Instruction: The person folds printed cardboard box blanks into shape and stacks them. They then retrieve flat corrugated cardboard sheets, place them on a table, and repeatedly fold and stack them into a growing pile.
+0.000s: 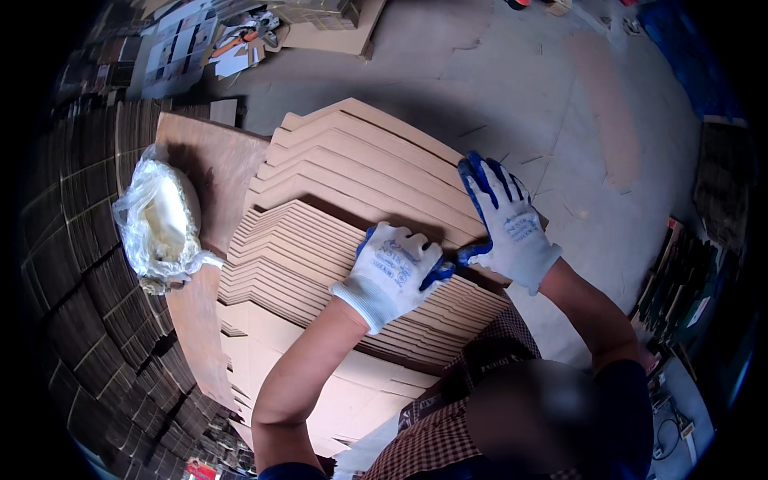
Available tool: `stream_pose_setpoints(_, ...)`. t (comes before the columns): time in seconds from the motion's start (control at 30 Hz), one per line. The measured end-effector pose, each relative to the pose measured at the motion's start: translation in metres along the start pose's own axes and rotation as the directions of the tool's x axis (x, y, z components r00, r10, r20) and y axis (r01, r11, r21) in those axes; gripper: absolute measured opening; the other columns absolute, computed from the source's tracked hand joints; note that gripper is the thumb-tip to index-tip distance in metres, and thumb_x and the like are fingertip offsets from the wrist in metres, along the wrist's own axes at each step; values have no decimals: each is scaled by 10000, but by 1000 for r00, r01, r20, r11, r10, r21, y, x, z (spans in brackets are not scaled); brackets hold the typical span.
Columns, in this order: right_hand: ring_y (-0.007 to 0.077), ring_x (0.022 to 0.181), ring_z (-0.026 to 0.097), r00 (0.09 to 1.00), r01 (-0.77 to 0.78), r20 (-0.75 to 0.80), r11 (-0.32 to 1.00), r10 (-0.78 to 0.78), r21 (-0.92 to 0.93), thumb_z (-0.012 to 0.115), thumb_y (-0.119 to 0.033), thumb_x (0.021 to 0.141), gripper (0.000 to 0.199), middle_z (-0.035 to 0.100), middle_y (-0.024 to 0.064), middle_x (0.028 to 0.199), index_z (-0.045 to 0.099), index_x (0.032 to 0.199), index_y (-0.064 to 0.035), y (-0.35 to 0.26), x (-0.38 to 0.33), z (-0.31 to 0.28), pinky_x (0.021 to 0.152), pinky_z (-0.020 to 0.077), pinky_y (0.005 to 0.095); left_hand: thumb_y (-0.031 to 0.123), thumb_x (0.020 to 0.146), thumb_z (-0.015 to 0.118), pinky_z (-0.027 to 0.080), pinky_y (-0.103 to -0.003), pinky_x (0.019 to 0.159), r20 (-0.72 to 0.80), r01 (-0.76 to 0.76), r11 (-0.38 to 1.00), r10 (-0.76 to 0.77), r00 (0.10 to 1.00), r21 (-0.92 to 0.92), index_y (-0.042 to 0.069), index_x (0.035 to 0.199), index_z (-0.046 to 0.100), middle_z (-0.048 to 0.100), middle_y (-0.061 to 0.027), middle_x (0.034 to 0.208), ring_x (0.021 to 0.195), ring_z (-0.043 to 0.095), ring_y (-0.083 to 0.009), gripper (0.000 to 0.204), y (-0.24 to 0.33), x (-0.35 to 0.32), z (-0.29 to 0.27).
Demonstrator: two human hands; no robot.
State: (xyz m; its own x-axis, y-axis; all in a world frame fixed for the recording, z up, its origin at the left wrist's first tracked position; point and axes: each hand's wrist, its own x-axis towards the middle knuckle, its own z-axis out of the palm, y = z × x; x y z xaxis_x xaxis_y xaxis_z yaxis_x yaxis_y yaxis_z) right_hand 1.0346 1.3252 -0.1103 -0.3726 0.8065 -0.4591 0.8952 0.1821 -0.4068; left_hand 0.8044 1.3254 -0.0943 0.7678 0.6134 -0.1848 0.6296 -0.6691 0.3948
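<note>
Flat brown cardboard sheets (280,256) lie overlapped like shingles on a wooden board, their edges forming a tight row of steps. A second, wider-stepped group of cardboard sheets (352,152) lies beyond them. My left hand (394,268), in a white and blue work glove, is closed over the edges at the gap between the two groups; its fingertips are partly hidden. In a matching glove, my right hand (508,228) lies with fingers spread along the right edge of the far sheets. Its thumb reaches toward my left hand.
A bowl lined with clear plastic (164,212), holding something pale, sits on the wooden board (212,168) at the left. Bundled cardboard stacks (88,304) fill the left side. Papers and an orange-handled tool (244,38) lie at the far left. Grey floor (576,160) stretches beyond.
</note>
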Motion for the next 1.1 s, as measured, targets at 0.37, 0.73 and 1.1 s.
stream_pose_setpoints(0.37,430,1453,238,1000,6,-17,1000,-6,-28,806,-540,718,1190,170,196,1608,122,1577,-80,0,0,1,1190,225,534,279,804,605,415,-390,989,208,165,951,-111,972,-261,107,1128,602,584,-91,1170,1087,555,-268,367,-11,1,10)
stream_pose_setpoints(0.73,411,1457,241,999,8,-35,999,-9,-33,806,-561,702,1202,165,183,1616,137,1574,-74,1,0,3,1192,236,521,234,880,544,449,-382,880,137,-11,995,-2,991,94,116,1097,634,651,-101,1069,1012,628,-243,263,-12,6,-10)
stream_pose_setpoints(1.1,410,1461,224,994,5,-109,1000,-7,-26,799,-479,749,1083,173,169,1617,193,1570,-118,-12,-7,-6,1201,192,545,151,705,743,422,-473,969,-242,189,980,-198,950,-62,100,1091,672,616,-121,1156,1109,563,-329,396,-21,-44,-32)
